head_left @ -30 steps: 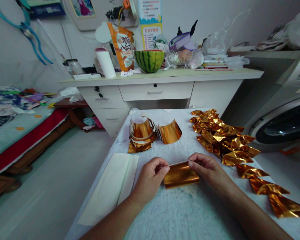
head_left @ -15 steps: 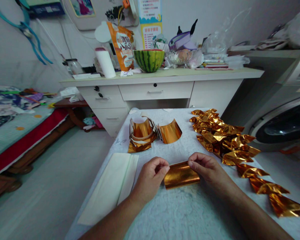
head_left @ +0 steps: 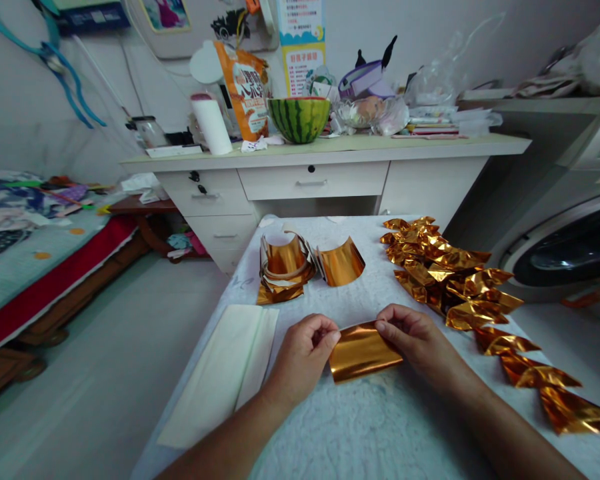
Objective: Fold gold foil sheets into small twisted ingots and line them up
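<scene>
A sheet of gold foil paper [head_left: 364, 353] is held between both hands above the cloth-covered table. My left hand [head_left: 305, 353] pinches its upper left corner between thumb and fingers. At the upper right corner, my right hand [head_left: 415, 337] grips it the same way. The sheet hangs toward me, its shiny face showing. Beyond the hands stand a stack of curled gold foil sheets [head_left: 286, 257] and a single curved gold sheet [head_left: 343, 265]. Folded gold foil pieces [head_left: 473, 283] lie in an overlapping row along the right side.
Folded white paper [head_left: 215, 373] lies on the left of the table [head_left: 340, 427]. Behind is a desk [head_left: 350, 153] bearing a cut watermelon [head_left: 300, 121], an orange snack bag [head_left: 245, 93] and a white roll [head_left: 213, 127]. A washing machine [head_left: 580, 153] stands right, a bed [head_left: 40, 267] left.
The lower edge of the gold sheet has uncurled and now hangs slightly lower and flatter. Both hands keep their pinch in nearly the same place.
</scene>
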A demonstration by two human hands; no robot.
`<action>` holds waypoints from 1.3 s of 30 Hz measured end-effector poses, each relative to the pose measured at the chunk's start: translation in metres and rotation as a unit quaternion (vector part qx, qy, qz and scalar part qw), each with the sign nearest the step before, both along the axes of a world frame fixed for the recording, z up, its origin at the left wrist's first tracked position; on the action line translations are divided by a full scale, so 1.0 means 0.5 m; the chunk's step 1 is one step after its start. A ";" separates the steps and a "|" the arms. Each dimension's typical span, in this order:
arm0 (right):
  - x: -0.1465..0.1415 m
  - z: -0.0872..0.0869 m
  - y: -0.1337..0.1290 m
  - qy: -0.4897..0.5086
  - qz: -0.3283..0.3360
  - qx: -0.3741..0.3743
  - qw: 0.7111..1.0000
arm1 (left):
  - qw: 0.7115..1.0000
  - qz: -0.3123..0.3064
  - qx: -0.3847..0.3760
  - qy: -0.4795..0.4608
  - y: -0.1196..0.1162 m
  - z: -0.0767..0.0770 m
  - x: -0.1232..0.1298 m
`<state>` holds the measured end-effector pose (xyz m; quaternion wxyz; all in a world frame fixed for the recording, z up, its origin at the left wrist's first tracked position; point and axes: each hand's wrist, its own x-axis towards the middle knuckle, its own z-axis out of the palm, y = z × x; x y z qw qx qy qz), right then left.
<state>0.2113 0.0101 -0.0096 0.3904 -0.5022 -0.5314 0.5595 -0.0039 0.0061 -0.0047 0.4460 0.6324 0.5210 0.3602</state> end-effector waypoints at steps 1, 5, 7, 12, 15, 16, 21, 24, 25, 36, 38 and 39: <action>-0.001 -0.001 0.000 -0.033 -0.003 0.017 0.999 | 1.000 0.000 0.004 0.011 0.000 -0.001 0.001; -0.011 -0.007 -0.002 -0.190 -0.030 0.087 0.978 | 0.997 -0.003 0.030 0.071 0.000 -0.011 0.003; -0.016 -0.009 -0.002 -0.246 -0.039 0.111 0.962 | 0.994 -0.005 0.048 0.102 0.000 -0.014 0.005; -0.021 -0.008 0.000 -0.332 -0.028 0.146 0.931 | 0.985 -0.012 0.082 0.150 0.001 -0.010 0.008; -0.020 -0.008 0.000 -0.344 -0.024 0.151 0.926 | 0.984 -0.015 0.087 0.156 0.001 -0.007 0.009; -0.019 -0.008 0.000 -0.346 -0.024 0.151 0.926 | 0.983 -0.016 0.087 0.158 0.001 -0.007 0.009; -0.021 -0.006 0.002 -0.352 -0.020 0.150 0.924 | 0.979 -0.016 0.090 0.179 0.001 -0.009 0.008; -0.022 -0.004 0.002 -0.355 -0.021 0.147 0.923 | 0.977 -0.018 0.094 0.190 0.001 -0.010 0.008; -0.022 -0.004 0.002 -0.355 -0.020 0.146 0.923 | 0.977 -0.019 0.095 0.192 0.001 -0.010 0.009; -0.031 -0.010 0.006 -0.393 -0.026 0.162 0.905 | 0.955 -0.017 0.094 0.280 0.004 -0.008 0.016; -0.034 -0.010 0.005 -0.409 -0.023 0.172 0.896 | 0.944 -0.017 0.096 0.314 0.004 -0.009 0.017; -0.036 -0.010 0.005 -0.419 -0.021 0.179 0.890 | 0.939 -0.018 0.097 0.328 0.004 -0.010 0.017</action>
